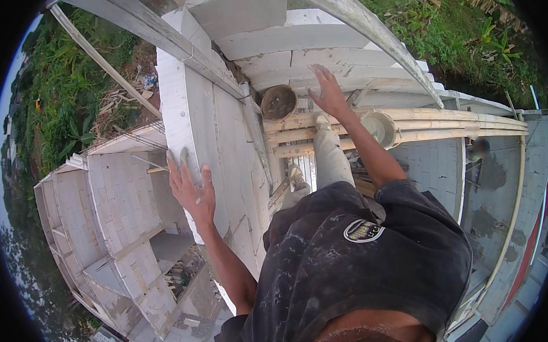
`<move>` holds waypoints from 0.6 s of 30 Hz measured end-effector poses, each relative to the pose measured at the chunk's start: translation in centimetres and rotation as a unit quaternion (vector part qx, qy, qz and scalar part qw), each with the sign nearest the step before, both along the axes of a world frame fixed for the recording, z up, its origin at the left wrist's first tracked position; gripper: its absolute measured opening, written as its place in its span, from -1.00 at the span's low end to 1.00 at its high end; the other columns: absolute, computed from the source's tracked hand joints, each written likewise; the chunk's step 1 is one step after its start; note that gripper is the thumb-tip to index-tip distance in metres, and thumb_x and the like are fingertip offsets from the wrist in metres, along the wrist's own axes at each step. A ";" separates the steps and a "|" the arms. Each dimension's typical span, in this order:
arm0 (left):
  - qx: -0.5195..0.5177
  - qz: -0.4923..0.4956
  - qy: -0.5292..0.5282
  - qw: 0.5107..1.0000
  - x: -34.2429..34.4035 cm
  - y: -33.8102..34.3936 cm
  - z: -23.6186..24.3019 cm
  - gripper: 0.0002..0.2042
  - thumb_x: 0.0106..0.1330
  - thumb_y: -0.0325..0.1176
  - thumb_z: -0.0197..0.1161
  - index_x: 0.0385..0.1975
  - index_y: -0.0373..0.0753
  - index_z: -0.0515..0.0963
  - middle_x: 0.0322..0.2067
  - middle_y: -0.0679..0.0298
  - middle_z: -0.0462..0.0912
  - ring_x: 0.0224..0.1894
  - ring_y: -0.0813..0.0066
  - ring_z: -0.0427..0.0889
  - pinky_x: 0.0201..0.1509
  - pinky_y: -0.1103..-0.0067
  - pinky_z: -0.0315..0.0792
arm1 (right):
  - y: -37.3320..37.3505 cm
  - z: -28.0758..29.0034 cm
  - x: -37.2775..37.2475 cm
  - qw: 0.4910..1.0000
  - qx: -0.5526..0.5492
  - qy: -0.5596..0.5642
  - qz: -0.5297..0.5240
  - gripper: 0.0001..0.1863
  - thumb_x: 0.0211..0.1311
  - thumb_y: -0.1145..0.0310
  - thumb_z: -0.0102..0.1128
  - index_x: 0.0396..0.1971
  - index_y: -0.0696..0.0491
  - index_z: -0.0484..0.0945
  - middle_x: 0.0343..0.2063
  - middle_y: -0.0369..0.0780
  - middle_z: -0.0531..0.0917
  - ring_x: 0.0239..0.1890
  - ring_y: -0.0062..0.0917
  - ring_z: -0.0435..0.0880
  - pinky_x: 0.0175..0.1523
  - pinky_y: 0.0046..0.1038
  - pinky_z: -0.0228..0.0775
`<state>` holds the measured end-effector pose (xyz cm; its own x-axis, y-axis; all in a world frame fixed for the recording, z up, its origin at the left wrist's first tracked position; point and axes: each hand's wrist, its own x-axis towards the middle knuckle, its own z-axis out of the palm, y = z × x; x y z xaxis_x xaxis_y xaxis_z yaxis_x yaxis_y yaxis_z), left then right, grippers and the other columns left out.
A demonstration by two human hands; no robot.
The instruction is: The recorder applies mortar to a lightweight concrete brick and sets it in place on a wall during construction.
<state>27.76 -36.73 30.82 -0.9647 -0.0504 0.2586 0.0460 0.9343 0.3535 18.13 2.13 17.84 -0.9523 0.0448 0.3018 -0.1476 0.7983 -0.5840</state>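
My left hand (pixel 192 188), dusty at the fingertips, lies with its fingers stretched out at the white top edge of a block wall (pixel 177 123). It grips nothing. My right hand (pixel 330 95) is raised with its fingers apart, over the bamboo poles and in front of the pale block courses (pixel 324 57); nothing is in it. Between the hands, a round dark bucket (pixel 279 103) stands by the wall corner. Close to my right forearm is a pale bucket (pixel 379 130) with grey material inside, resting at the poles.
Bamboo poles (pixel 431 125) form a platform under one dusty shoe (pixel 322 121); gaps beside them show a drop below. A long beam (pixel 372 29) slants overhead. Unfinished block rooms (pixel 130 238) lie far below at left. Another person (pixel 480 148) is partly visible below at right.
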 end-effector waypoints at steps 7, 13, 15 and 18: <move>0.013 0.017 0.007 1.000 0.8 0.1 -0.2 -0.45 0.23 -0.23 0.29 0.23 -0.26 0.41 0.39 0.04 0.18 0.36 -0.02 0.21 0.37 0.15 0.15 | 6.1 -13.4 20.1 0.890 -0.086 -0.447 -0.033 -0.15 0.02 0.17 0.36 0.28 0.24 0.23 0.13 0.20 0.45 0.21 -0.04 0.43 0.25 -0.19 0.31; 0.032 0.032 -0.007 0.999 0.1 1.4 0.6 -0.46 0.21 -0.22 0.33 0.19 -0.29 0.44 0.37 -0.01 0.19 0.37 -0.02 0.19 0.38 0.15 0.14 | 4.0 -20.4 27.4 0.710 -0.120 -0.693 0.031 -0.29 0.11 -0.21 0.24 -0.10 0.22 0.57 -0.24 0.04 0.67 -0.16 -0.23 0.65 0.00 -0.30 0.45; 0.027 0.034 -0.003 0.999 -0.4 1.7 0.2 -0.46 0.21 -0.22 0.32 0.18 -0.30 0.45 0.37 -0.01 0.19 0.37 -0.02 0.19 0.39 0.14 0.14 | 2.7 -18.0 27.3 0.800 -0.003 -0.591 0.102 -0.29 0.17 -0.29 0.11 -0.28 0.20 0.63 -0.42 -0.07 0.67 -0.29 -0.41 0.65 -0.18 -0.34 0.47; 0.019 0.032 -0.004 0.999 0.2 1.3 1.1 -0.47 0.23 -0.23 0.32 0.19 -0.29 0.44 0.36 -0.03 0.21 0.37 -0.03 0.19 0.39 0.13 0.13 | 5.0 -14.9 24.7 0.728 -0.218 -0.649 0.035 -0.27 0.13 -0.18 0.23 -0.04 0.24 0.51 -0.38 -0.06 0.69 -0.29 -0.32 0.66 -0.14 -0.33 0.50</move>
